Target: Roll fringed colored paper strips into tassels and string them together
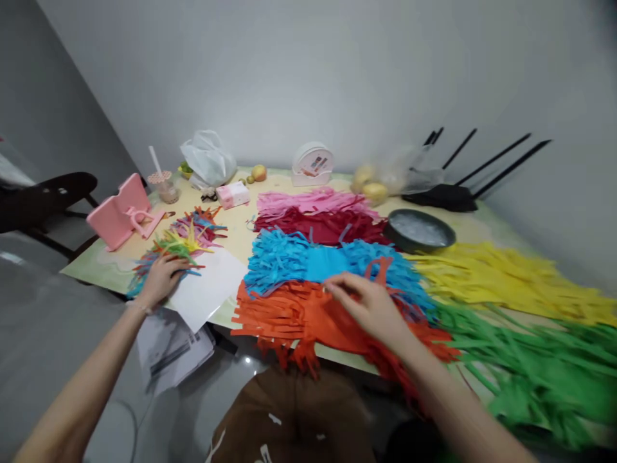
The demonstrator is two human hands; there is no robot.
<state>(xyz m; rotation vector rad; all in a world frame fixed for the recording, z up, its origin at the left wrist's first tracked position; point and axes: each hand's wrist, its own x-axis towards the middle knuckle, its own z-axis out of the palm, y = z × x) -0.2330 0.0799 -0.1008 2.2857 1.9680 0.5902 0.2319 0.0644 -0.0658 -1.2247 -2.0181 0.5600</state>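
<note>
At the left of the table, my left hand is curled over the near end of a bundle of multicoloured strips, with blue and orange strip ends poking out beside the fingers. My right hand is over the orange fringed fabric, thumb and forefinger pinched together; anything between them is too small or blurred to make out. An orange strip stands up behind that hand. Just beyond lies blue fringed fabric, then dark red fringe and pink fringe.
Yellow fringe and green fringe spread to the right. A dark bowl is behind them. White paper overhangs the front edge. A pink stand, a drink cup and a plastic bag stand at back left.
</note>
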